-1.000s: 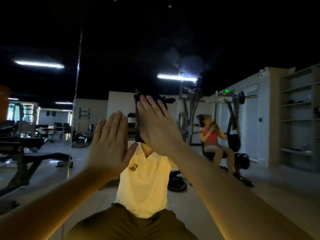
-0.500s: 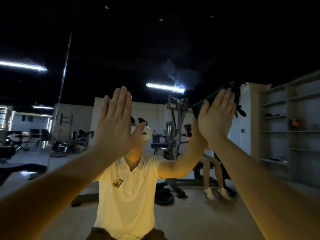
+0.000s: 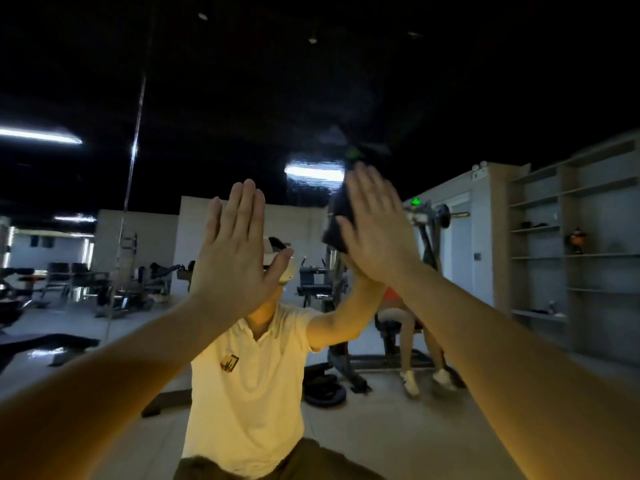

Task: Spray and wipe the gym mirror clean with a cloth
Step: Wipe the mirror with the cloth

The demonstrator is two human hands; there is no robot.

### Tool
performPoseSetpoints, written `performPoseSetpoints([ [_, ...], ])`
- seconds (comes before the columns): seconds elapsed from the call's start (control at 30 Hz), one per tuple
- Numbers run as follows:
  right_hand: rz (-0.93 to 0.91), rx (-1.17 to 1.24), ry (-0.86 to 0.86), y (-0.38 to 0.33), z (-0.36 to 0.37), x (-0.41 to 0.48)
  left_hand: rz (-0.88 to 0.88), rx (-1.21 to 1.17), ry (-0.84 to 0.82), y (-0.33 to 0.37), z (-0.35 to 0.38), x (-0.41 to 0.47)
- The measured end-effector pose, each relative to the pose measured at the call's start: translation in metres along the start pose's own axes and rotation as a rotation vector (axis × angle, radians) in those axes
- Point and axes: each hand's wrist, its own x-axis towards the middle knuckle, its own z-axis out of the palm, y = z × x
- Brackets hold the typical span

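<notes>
Mirror point(image 3: 450, 81): fills the view, reflecting gym machines point(image 3: 429, 271). Left hand point(image 3: 239, 258): flat at the glass, fingers straight, holding nothing. Right hand point(image 3: 377, 230): flat, fingers straight, pressing the cloth. Cloth point(image 3: 337, 220): dark, pinned against mirror under right palm.

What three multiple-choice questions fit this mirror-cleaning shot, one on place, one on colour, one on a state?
1. Where is the cloth? A pressed under the right hand; B on the floor; C in a bucket.
2. What colour is the cloth? A white; B yellow; C black.
3. How is the left hand? A fisted; B flat, fingers straight; C gripping a bottle.
Answers: 1 A, the cloth shows beside the flat palm on the mirror; 2 C, it reads black; 3 B, straight fingers, holding nothing.
</notes>
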Motion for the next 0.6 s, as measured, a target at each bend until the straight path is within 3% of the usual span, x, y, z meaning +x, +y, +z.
performPoseSetpoints([
  [0.1, 0.310, -0.032, 0.013, 0.061, 0.006, -0.024, 0.001, 0.008, 0.009, -0.001, 0.001, 0.000],
  [0.2, 0.643, 0.082, 0.038, 0.091, 0.006, -0.029, -0.011, 0.003, 0.014, 0.002, 0.001, 0.000],
  [0.27, 0.723, 0.122, 0.050, 0.081, 0.003, -0.014, -0.015, 0.008, 0.016, 0.002, 0.001, 0.000],
  [0.47, 0.435, 0.071, 0.097, 0.003, -0.005, 0.047, -0.011, 0.008, 0.031, 0.002, 0.005, -0.001],
  [0.6, 0.082, 0.073, 0.070, -0.060, -0.006, 0.055, 0.001, 0.025, 0.032, 0.001, 0.003, -0.003],
])
